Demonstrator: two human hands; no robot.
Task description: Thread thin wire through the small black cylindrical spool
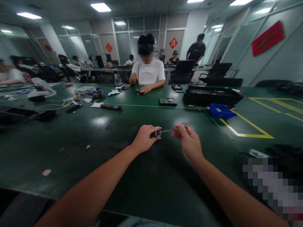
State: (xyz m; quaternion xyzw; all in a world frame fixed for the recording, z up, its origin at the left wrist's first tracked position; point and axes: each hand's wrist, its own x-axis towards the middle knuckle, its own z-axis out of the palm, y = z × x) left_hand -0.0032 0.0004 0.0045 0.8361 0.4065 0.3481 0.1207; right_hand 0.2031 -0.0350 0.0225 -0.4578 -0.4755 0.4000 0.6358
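Above the green table (pixel 151 189), my left hand (pixel 145 138) grips a small round tube with a pale rim (pixel 157 133) between thumb and fingers. The tube's round end faces me, and its inside looks dark with something shiny in it. A thin silvery strand (pixel 166 130) runs from the tube across to my right hand (pixel 190 142). Thumb and fingers of the right hand are pinched around the strand's far end, where a small reddish bit shows. I cannot tell whether the strand is a wire or a slim tool.
Beyond my hands lie an electric screwdriver (pixel 111 107), a hard drive (pixel 168 101), a blue bin (pixel 222 111) and a black tray (pixel 213 96). A person in a white shirt (pixel 150 72) works opposite. Cables (pixel 63 103) and parts clutter the left side. Yellow tape (pixel 255 136) marks the right.
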